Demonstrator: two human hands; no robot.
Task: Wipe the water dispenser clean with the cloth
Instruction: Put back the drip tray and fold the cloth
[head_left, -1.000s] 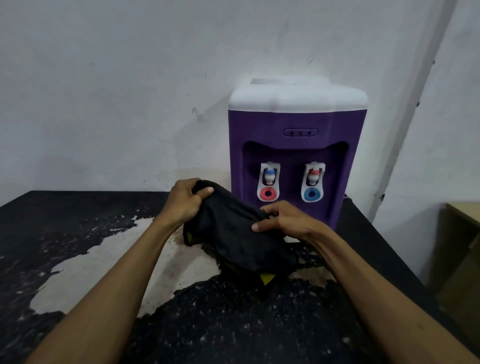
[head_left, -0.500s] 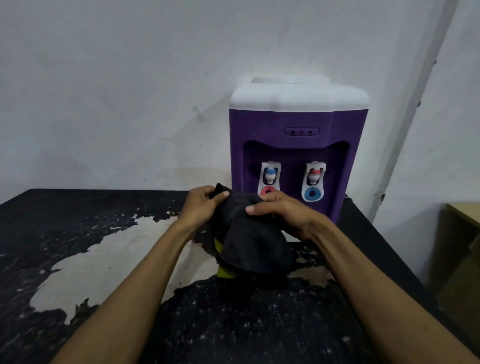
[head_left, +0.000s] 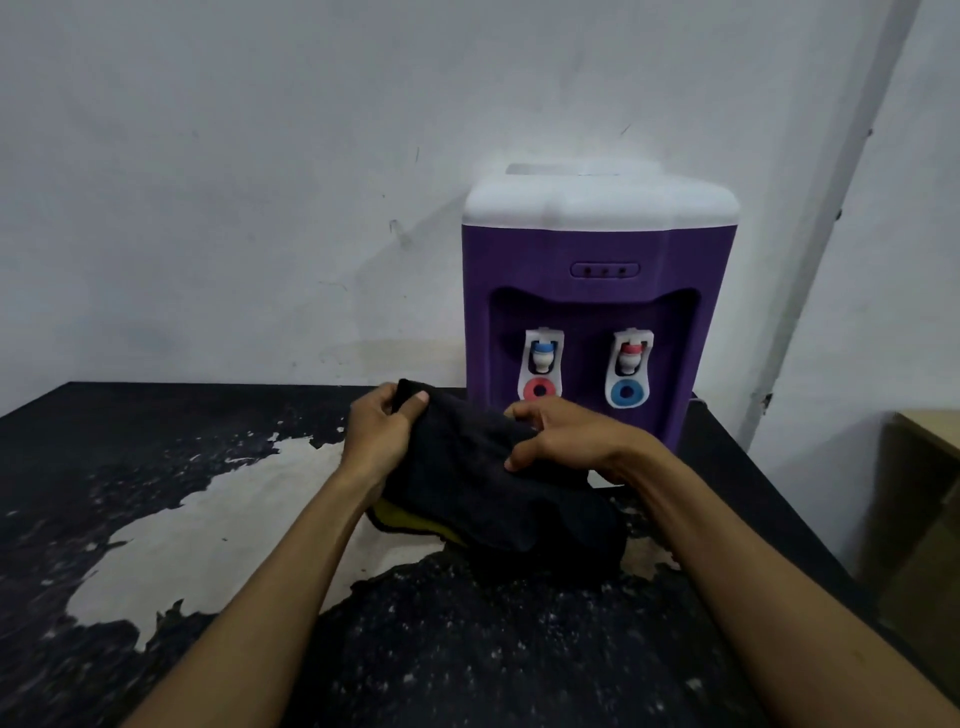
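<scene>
A purple water dispenser with a white top and two white taps stands against the wall at the back of the table. In front of it a black cloth with a yellow underside hangs down to the tabletop, held up by both hands. My left hand pinches its upper left corner between thumb and fingers. My right hand grips the cloth's upper right part, just in front of the dispenser's base. The cloth is apart from the dispenser.
The table is black with a large pale patch where the coating has peeled. A white wall rises behind. A tan cabinet stands past the table's right edge.
Both hands have shifted the cloth back toward the dispenser and bunched it, then spread slightly apart again. The dispenser has not moved.
</scene>
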